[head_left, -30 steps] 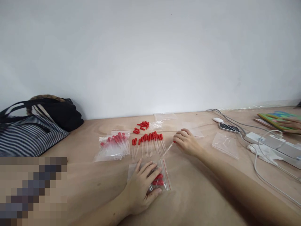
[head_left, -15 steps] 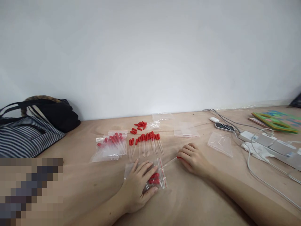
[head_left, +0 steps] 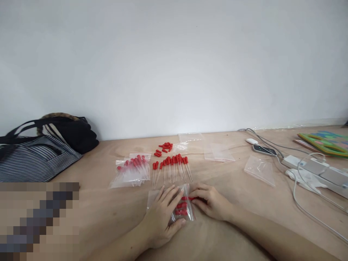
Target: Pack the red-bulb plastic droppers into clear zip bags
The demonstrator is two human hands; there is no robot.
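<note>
- Your left hand (head_left: 160, 217) is spread open, palm down on the bag (head_left: 151, 197), which lies flat in front of you with red bulbs showing through.
- Your right hand (head_left: 210, 201) is pinching a dropper (head_left: 192, 198) by its red bulb, right at the bag's red-striped edge.
- Just beyond, there's a row of droppers (head_left: 174, 161), with filled bags (head_left: 125, 177) to its left.

Red bulbs (head_left: 168, 160), black-and-white striped bag (head_left: 35, 161)
</note>
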